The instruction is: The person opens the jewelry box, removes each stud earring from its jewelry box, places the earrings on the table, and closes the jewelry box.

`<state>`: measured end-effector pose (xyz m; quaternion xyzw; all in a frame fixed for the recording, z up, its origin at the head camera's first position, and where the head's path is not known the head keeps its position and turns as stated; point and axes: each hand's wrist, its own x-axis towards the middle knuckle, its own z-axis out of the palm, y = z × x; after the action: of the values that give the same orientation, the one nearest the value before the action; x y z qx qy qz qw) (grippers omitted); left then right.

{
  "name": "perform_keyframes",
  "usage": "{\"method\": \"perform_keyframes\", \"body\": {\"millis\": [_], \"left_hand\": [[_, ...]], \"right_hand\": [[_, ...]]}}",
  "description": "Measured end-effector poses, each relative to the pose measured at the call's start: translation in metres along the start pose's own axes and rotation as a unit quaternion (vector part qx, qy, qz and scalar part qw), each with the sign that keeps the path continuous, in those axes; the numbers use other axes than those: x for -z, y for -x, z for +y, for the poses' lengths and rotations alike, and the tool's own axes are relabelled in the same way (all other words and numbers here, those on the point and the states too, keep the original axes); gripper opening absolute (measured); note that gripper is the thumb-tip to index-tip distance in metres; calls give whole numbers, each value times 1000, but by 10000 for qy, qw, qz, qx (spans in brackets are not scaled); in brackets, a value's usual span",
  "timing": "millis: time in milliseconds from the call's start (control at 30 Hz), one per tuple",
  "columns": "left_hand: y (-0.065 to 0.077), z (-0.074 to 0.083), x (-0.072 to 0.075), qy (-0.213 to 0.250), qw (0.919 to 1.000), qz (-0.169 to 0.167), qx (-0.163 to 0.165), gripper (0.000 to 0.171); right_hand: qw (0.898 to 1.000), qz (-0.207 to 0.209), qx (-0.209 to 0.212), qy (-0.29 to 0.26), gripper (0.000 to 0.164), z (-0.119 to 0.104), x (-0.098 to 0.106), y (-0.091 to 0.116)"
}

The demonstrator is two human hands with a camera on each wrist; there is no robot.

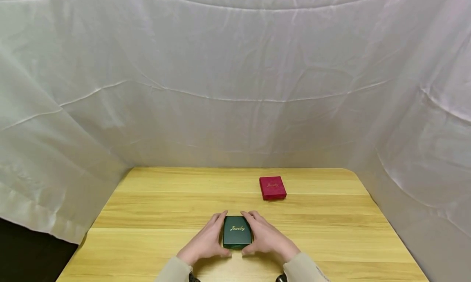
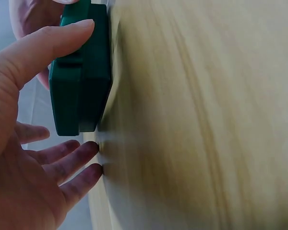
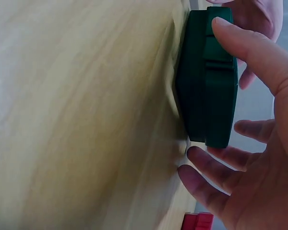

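A dark green lidded box (image 1: 237, 229) with gold "Jewelry" lettering lies flat on the wooden table between the two hands. My left hand (image 1: 207, 240) curves about its left side, thumb by the front face and fingertips near the back corner. On the other side my right hand (image 1: 266, 238) mirrors this. Both wrist views show each thumb across the front of the green box (image 2: 81, 81), the other fingers loosely spread near its side and low by the tabletop.
Farther back, right of centre, a red box (image 1: 272, 188) with similar gold lettering sits on the wooden table (image 1: 165, 208). Pale grey cloth (image 1: 257, 90) hangs behind the table and along both sides. A dark area (image 1: 33, 253) shows at the lower left.
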<state>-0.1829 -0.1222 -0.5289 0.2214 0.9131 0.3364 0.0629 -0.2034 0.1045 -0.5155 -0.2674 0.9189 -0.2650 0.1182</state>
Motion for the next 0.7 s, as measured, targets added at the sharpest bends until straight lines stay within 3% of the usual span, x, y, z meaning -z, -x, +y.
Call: {"method": "perform_keyframes", "body": {"millis": [700], "left_hand": [[-8,-3,-2,-59,9999,-52,-81,101]], "right_hand": [[10000,24,2,35,104,-1,-2,-6]]}}
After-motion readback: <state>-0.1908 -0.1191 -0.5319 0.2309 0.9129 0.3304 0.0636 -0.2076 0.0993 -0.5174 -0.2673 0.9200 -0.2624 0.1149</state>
